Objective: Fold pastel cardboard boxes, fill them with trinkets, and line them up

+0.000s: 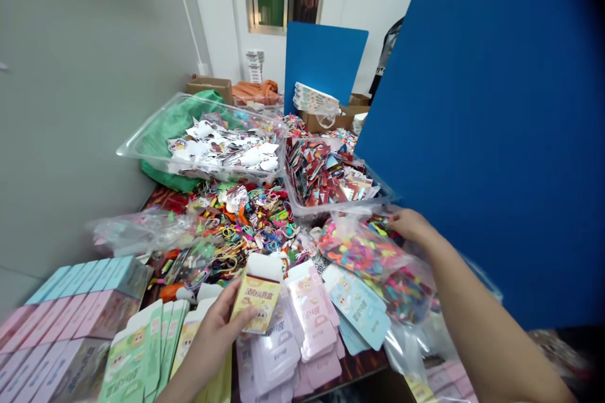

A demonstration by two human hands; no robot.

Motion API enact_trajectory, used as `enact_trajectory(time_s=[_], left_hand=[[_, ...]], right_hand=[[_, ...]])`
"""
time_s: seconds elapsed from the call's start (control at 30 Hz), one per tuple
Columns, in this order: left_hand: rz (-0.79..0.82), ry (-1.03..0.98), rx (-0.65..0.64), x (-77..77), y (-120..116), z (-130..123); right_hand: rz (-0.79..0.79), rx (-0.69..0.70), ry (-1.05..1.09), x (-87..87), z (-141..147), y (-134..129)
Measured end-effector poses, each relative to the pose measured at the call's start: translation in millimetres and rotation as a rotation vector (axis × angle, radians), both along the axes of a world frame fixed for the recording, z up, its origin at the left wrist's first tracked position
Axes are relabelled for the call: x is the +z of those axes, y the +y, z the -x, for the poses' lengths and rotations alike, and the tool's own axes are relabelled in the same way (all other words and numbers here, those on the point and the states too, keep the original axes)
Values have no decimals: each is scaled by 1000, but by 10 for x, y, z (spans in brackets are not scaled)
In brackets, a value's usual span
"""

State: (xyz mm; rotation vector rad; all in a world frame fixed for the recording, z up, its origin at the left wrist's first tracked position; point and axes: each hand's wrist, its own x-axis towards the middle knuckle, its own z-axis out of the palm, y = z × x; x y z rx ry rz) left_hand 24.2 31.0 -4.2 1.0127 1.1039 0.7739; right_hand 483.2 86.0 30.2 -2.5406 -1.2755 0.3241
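Observation:
A small yellow box (258, 303) with its white top flap open is held upright in my left hand (227, 315), thumb across its front. My right hand (412, 227) reaches to the right, its fingertips at the mouth of a clear plastic bag (363, 245) of small colourful pieces; whether they pinch anything is hidden. Flat folded cartons lie in front of me: green (135, 352), yellow (186, 334), purple (276, 352), pink (312, 308) and blue (359, 305).
Assembled boxes (70, 321) line the lower left. Colourful trinkets (255, 220) cover the middle. Behind stand a clear tray (127, 150) with white cut-outs and another tray (326, 209) with reddish cards. Blue panels (482, 138) rise at the right and back (326, 56).

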Motion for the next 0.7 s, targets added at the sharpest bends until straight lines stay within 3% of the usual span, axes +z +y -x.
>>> enact_trajectory(time_s=[0.17, 0.27, 0.5, 0.7], left_hand=[[1, -15, -14, 26, 4, 3], [-9, -15, -22, 35, 2, 3], [20, -7, 1, 66, -32, -43], [33, -10, 36, 95, -38, 4]], right_hand=[[-43, 16, 318, 110, -96, -104], [-51, 16, 407, 86, -102, -124], [59, -28, 313, -217, -10, 110], [29, -38, 367, -117, -47, 121]])
